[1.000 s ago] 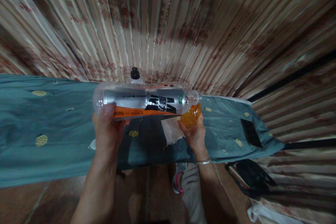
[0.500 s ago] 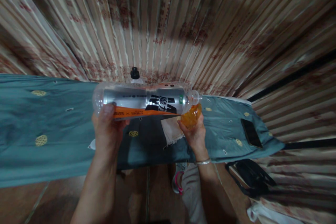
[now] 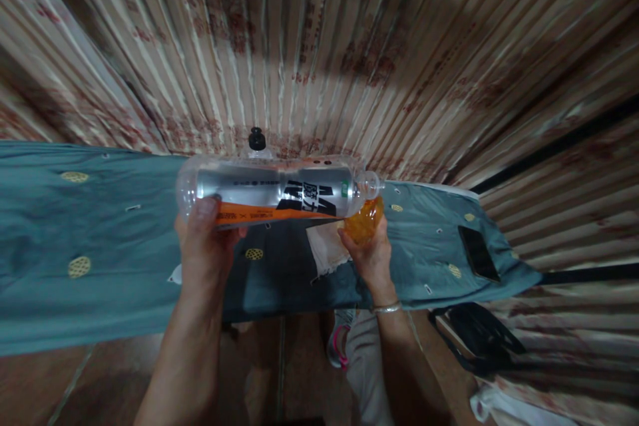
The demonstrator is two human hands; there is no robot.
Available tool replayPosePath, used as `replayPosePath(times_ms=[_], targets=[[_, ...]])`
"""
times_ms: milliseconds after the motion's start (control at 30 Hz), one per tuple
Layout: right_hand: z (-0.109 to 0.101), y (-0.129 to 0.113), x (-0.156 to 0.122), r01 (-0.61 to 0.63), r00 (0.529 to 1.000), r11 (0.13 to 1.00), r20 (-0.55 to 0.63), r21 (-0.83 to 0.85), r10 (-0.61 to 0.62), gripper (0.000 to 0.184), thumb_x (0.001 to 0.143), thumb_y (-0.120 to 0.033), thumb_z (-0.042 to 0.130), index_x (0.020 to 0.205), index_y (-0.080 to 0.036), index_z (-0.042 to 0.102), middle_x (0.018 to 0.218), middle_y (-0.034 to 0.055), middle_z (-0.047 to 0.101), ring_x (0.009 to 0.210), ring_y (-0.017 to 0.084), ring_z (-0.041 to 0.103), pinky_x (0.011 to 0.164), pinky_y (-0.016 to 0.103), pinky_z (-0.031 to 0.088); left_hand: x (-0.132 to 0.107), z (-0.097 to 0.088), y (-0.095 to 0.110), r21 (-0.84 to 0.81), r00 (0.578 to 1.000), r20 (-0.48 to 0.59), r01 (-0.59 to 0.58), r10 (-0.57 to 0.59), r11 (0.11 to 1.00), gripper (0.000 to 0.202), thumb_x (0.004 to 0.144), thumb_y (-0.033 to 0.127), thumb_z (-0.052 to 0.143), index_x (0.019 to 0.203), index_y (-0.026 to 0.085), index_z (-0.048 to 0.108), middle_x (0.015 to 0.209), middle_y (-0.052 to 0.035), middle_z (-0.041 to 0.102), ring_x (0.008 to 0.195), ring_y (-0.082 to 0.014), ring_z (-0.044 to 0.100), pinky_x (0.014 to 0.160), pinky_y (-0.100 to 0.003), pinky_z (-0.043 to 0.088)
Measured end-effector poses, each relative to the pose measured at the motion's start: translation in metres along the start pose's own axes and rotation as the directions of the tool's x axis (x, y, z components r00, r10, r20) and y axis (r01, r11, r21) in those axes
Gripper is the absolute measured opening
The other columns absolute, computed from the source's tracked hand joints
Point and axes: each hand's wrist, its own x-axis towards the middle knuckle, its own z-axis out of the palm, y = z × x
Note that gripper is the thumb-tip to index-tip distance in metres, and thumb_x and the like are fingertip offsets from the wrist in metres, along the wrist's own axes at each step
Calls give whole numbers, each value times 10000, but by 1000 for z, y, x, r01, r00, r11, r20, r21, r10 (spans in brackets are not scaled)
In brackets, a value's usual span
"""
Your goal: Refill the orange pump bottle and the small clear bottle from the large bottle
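Note:
My left hand (image 3: 204, 249) grips the base end of a large clear plastic bottle (image 3: 272, 190) with a silver, black and orange label. The bottle lies level above the table, its uncapped mouth pointing right. A thin layer of orange liquid runs along its lower side. My right hand (image 3: 370, 253) holds a small faceted glass (image 3: 363, 221) of orange liquid directly under the bottle's mouth. The mouth touches or nearly touches the glass rim.
A table under a teal cloth (image 3: 90, 239) with yellow dots spans the view. On it lie a black phone (image 3: 478, 253) at the right and a pale cloth (image 3: 327, 246) by the glass. A black-capped bottle (image 3: 257, 142) stands behind. A black bag (image 3: 479, 336) sits on the floor.

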Motion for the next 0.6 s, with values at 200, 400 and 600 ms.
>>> replayPosePath(times_ms=[200, 400, 600], targets=[[1, 3, 0, 0, 1000, 1000, -2, 12, 0, 957, 695, -603, 775, 1486, -169, 457, 1309, 156, 715, 1118, 341, 729, 942, 472, 603, 1, -2, -1, 22, 999, -32, 12, -11, 1000, 559, 545, 609, 898, 796, 185, 636, 551, 28, 523, 411, -112, 483, 327, -186, 364], [0, 2, -1, 19, 1000, 1000, 9, 4, -19, 912, 731, -584, 766, 1483, -182, 442, 1337, 174, 700, 1159, 359, 710, 966, 469, 584, 1, -1, -2, 5, 1000, -19, 14, -14, 1000, 552, 545, 607, 898, 789, 183, 642, 546, 19, 528, 430, -112, 487, 346, -188, 389], [0, 2, 1, -16, 1000, 1000, 16, -20, 17, 916, 691, -589, 783, 1449, -183, 470, 1289, 161, 704, 1119, 374, 714, 938, 505, 585, 0, 1, 0, 15, 999, -32, 3, -3, 1000, 541, 555, 599, 899, 774, 172, 649, 549, 17, 521, 427, -118, 500, 342, -191, 386]])
